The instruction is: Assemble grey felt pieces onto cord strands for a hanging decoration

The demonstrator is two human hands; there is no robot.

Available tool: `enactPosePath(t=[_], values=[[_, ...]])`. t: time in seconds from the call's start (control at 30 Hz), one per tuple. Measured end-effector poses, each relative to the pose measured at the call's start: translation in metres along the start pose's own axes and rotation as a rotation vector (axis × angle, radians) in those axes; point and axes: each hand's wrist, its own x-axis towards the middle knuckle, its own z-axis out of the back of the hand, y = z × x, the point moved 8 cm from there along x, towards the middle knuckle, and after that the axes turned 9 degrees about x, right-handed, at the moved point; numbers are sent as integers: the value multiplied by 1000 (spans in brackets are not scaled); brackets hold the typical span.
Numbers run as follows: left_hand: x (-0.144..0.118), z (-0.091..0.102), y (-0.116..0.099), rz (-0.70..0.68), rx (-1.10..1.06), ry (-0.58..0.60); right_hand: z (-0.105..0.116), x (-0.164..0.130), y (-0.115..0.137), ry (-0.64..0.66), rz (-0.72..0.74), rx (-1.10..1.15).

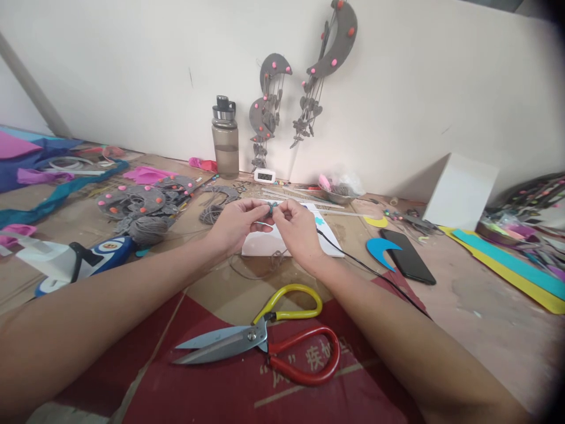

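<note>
My left hand (236,225) and my right hand (296,228) meet over a white sheet (265,246) in the middle of the table. Together their fingertips pinch a small teal-grey piece (272,207) with a thin thread hanging from it. Grey string (258,268) lies loose under my wrists. Large scissors (265,341) with one yellow and one red handle lie shut in front of me, between my forearms, on red printed cardboard.
A glue gun (83,259) lies left, a grey yarn ball (148,229) and grey felt pieces (132,200) beyond it. A bottle (225,141) and grey moon hangings (269,106) stand at the wall. A black phone (408,256), blue crescent (379,248), white box (461,191) and foam strips (507,265) sit right.
</note>
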Motion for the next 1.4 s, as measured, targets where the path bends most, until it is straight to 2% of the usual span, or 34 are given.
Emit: enactPosePath(t=[0.27, 0.43, 0.63, 0.87, 0.97, 1.1, 1.23, 1.4], values=[[-1, 3, -1, -4, 114, -44, -2, 0, -3, 21, -45, -34], [1, 9, -3, -12, 168, -106, -8, -2, 1, 89, -31, -14], [11, 34, -1, 0, 104, -218, -15, -6, 0, 153, 3, 18], [24, 70, 13, 46, -32, -376, -17, -5, 2, 213, -11, 72], [27, 76, 15, 39, -58, -398, -19, -3, 0, 271, -73, 127], [31, 83, 20, 25, -58, -393, -23, -2, -3, 398, -238, 287], [36, 93, 28, 31, -88, -405, -16, -1, 9, 483, -383, 458], [36, 98, 35, 51, -90, -413, 7, 4, 37, 576, -368, 538]])
